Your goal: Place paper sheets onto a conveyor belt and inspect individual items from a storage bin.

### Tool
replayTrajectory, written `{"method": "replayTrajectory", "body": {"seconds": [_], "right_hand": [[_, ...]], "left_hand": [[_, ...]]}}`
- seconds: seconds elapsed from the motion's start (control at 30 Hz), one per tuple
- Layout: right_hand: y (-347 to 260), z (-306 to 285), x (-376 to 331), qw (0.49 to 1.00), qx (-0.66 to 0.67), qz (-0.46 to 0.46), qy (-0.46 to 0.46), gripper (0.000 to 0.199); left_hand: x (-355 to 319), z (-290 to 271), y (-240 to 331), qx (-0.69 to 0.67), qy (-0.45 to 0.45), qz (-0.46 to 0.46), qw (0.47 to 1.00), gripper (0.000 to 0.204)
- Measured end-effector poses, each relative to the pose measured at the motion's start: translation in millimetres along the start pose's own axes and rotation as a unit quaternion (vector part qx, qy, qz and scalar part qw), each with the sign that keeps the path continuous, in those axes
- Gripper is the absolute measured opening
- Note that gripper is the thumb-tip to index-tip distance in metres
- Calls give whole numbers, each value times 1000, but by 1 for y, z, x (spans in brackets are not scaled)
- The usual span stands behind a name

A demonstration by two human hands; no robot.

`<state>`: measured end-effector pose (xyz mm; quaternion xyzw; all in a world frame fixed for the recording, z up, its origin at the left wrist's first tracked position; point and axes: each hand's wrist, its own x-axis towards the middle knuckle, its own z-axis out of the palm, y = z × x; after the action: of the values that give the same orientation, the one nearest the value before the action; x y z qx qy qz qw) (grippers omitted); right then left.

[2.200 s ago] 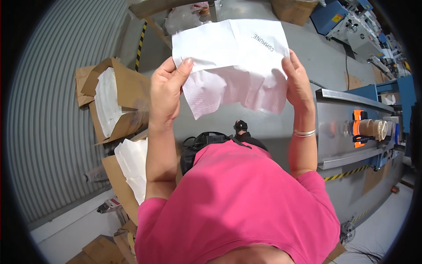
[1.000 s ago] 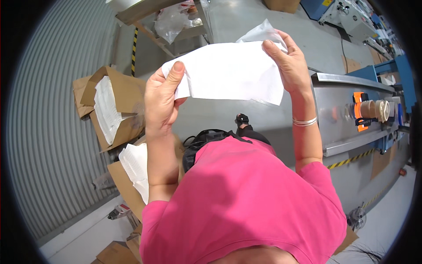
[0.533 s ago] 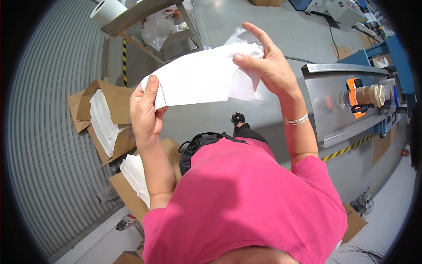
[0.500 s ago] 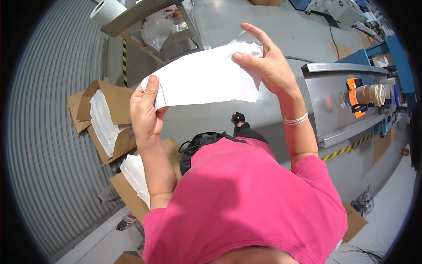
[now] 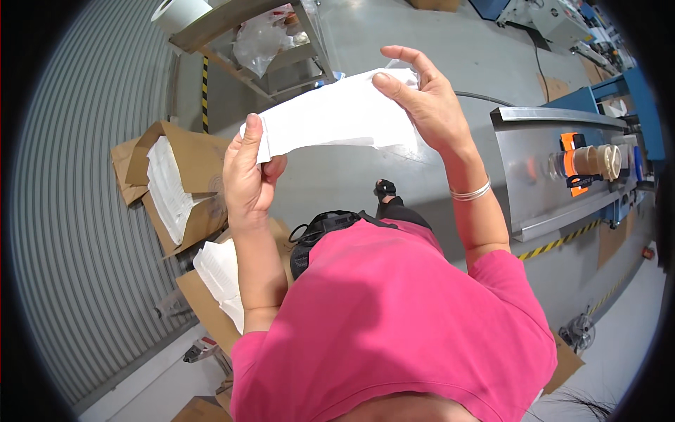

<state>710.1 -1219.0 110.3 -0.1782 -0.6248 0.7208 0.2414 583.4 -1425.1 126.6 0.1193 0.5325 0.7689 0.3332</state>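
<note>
A thin white sheet (image 5: 330, 112), soft paper or cloth, is stretched in front of me between both hands, its lower edge slightly curved. My left hand (image 5: 247, 172) pinches its left end, where a narrow strip is folded over under the thumb. At the far right corner, my right hand (image 5: 429, 102) grips the sheet with the thumb on the near face. The right index finger stretches past the sheet's upper edge, and the other right fingers are partly hidden behind it. A bit of clear film shows by that corner.
Open cardboard boxes (image 5: 184, 165) with stacked white sheets (image 5: 167, 188) stand at left by the ribbed shutter (image 5: 91, 190). A metal cart (image 5: 242, 24) carries a white roll (image 5: 179, 15) and plastic bags. At right, a steel table (image 5: 524, 169) holds tape rolls (image 5: 598, 162).
My left hand has moved right and slightly up, closer to my right hand. The sheet between them now spans a narrower width. The right hand keeps its hold.
</note>
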Motion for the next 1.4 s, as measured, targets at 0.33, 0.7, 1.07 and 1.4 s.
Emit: {"method": "replayTrajectory", "body": {"seconds": [0.33, 0.7, 1.07, 1.4], "right_hand": [[10, -1, 2, 998, 54, 36, 5, 47], [-4, 0, -11, 988, 134, 50, -64, 74], [-9, 0, -14, 991, 79, -13, -103, 81], [-10, 15, -17, 993, 82, -70, -50, 71]], "left_hand": [[6, -9, -9, -13, -20, -14, 1000, 33], [-6, -1, -5, 41, 37, 44, 997, 33], [-12, -9, 7, 71, 94, 125, 985, 33], [-19, -29, -23, -238, -162, 14, 958, 73]]}}
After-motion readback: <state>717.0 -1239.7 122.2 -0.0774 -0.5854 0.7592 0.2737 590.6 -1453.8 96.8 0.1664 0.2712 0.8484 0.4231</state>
